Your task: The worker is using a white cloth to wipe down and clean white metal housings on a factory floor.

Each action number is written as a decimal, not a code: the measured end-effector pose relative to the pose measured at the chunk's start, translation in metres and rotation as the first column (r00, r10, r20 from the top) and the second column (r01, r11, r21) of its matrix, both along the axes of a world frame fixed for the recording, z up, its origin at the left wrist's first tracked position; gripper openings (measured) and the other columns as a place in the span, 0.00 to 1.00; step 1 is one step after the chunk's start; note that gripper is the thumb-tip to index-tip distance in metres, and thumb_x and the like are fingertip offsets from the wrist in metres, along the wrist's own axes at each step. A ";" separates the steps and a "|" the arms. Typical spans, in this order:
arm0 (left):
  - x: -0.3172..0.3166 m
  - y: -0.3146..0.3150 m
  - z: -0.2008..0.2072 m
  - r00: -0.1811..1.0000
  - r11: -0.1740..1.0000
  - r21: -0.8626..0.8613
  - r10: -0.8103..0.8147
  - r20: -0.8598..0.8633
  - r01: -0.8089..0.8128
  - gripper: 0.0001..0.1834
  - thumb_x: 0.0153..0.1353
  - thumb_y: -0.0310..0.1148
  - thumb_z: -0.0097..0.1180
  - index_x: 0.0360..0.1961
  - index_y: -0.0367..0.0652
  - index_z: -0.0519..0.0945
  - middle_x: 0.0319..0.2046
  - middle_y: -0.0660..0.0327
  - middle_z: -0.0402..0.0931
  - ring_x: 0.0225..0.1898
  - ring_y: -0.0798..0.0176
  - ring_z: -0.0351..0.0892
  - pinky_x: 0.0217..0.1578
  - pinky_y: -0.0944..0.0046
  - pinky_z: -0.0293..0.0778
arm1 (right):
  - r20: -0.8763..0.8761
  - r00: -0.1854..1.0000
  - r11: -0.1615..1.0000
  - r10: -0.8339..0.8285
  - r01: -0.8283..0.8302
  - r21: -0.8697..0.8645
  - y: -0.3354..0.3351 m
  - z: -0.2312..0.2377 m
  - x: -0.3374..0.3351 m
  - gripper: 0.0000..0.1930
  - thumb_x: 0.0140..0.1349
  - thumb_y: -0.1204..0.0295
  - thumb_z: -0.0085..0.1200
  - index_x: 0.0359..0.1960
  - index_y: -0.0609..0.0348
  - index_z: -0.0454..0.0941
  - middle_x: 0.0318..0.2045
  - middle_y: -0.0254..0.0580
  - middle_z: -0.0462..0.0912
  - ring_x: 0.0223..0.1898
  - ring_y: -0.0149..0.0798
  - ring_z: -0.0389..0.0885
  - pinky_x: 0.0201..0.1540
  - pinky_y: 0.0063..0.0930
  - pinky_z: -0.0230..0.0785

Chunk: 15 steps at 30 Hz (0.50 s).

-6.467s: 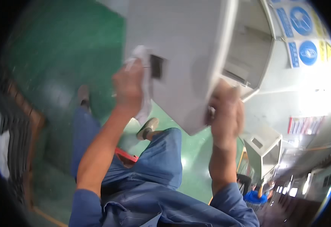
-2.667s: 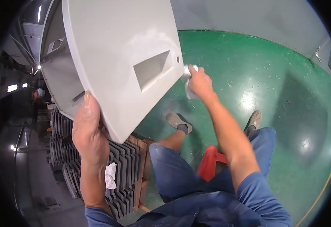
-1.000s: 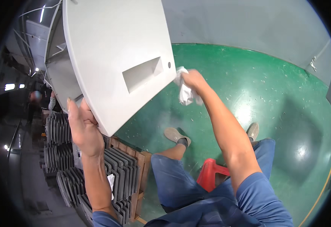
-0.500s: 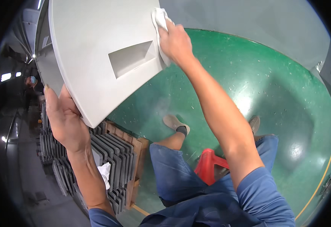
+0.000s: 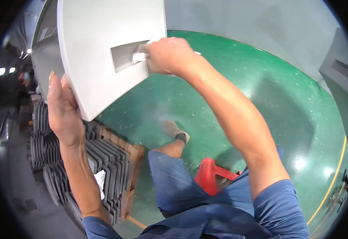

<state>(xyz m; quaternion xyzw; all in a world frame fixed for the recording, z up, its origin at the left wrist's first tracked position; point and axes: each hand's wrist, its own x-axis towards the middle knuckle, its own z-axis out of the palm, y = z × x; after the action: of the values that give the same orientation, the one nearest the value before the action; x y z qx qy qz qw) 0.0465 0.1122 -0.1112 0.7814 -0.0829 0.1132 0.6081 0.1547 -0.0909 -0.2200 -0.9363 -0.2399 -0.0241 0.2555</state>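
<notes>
A large light grey panel-like piece (image 5: 106,24) with a rectangular recess (image 5: 121,60) fills the upper left. My left hand (image 5: 65,115) holds its lower left edge, thumb outside and the other fingers partly hidden behind it. In my right hand (image 5: 172,55) is a bunched white cloth (image 5: 139,57), pressed at the right end of the recess. Part of the cloth is covered by the fingers, and a small tip of it shows beyond the back of the hand.
Dark grey ribbed pieces (image 5: 110,159) are stacked with a wooden pallet (image 5: 136,155) at lower left, a white scrap (image 5: 100,179) among them. A red stool (image 5: 206,175) stands between my legs. Another recessed grey piece (image 5: 347,49) is far right. A person (image 5: 26,79) is in the left background.
My right hand has brought the cloth down and left, from the panel's right edge to its recess. The left hand keeps its grip. The whole view has shifted a little.
</notes>
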 end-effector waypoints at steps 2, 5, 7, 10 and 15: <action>0.005 -0.006 -0.004 1.000 0.999 -0.040 0.006 -0.020 -0.007 0.32 0.72 0.48 0.30 0.54 0.26 0.72 0.46 0.53 0.78 0.44 0.66 0.75 0.46 0.70 0.66 | -0.257 0.966 0.996 -0.023 0.043 0.075 0.008 0.007 0.013 0.24 0.46 0.72 0.45 0.48 0.46 0.81 0.41 0.54 0.83 0.43 0.53 0.82 0.45 0.44 0.74; 0.023 0.041 -0.008 1.000 0.997 -0.081 0.014 -0.001 -0.014 0.27 0.72 0.47 0.37 0.58 0.32 0.70 0.52 0.57 0.74 0.52 0.64 0.73 0.56 0.66 0.63 | -0.503 0.862 0.979 0.058 0.050 0.199 0.008 0.018 0.038 0.20 0.56 0.62 0.52 0.47 0.58 0.80 0.46 0.49 0.81 0.47 0.46 0.79 0.49 0.37 0.71; 0.030 0.063 -0.010 0.954 0.955 0.152 0.224 0.199 -0.256 0.28 0.73 0.42 0.35 0.64 0.31 0.62 0.62 0.54 0.65 0.62 0.62 0.64 0.63 0.64 0.58 | -0.743 0.552 0.684 0.379 0.375 0.626 -0.015 0.035 0.002 0.15 0.57 0.67 0.52 0.44 0.59 0.81 0.40 0.42 0.83 0.40 0.38 0.81 0.43 0.32 0.73; 0.042 0.121 -0.001 0.990 0.993 0.072 0.081 0.114 -0.090 0.28 0.74 0.40 0.31 0.68 0.33 0.56 0.65 0.51 0.61 0.65 0.59 0.61 0.65 0.62 0.54 | -0.334 0.514 0.249 0.790 0.228 0.941 -0.044 -0.047 -0.035 0.11 0.49 0.74 0.57 0.37 0.60 0.82 0.37 0.36 0.84 0.37 0.34 0.80 0.41 0.28 0.72; 0.091 0.135 -0.039 0.967 0.939 0.295 0.113 0.228 -0.179 0.27 0.72 0.39 0.33 0.68 0.34 0.58 0.66 0.52 0.60 0.67 0.58 0.58 0.67 0.62 0.51 | -0.532 0.346 -0.180 0.773 0.923 0.340 -0.087 -0.173 -0.201 0.19 0.57 0.69 0.52 0.48 0.68 0.74 0.41 0.47 0.82 0.36 0.40 0.83 0.41 0.32 0.78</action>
<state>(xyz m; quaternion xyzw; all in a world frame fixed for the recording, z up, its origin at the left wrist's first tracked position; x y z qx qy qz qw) 0.1377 0.2472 -0.1506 0.8557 -0.1043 0.2247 0.4543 -0.0463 -0.1780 -0.3925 -0.1412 0.1989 0.3029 0.9213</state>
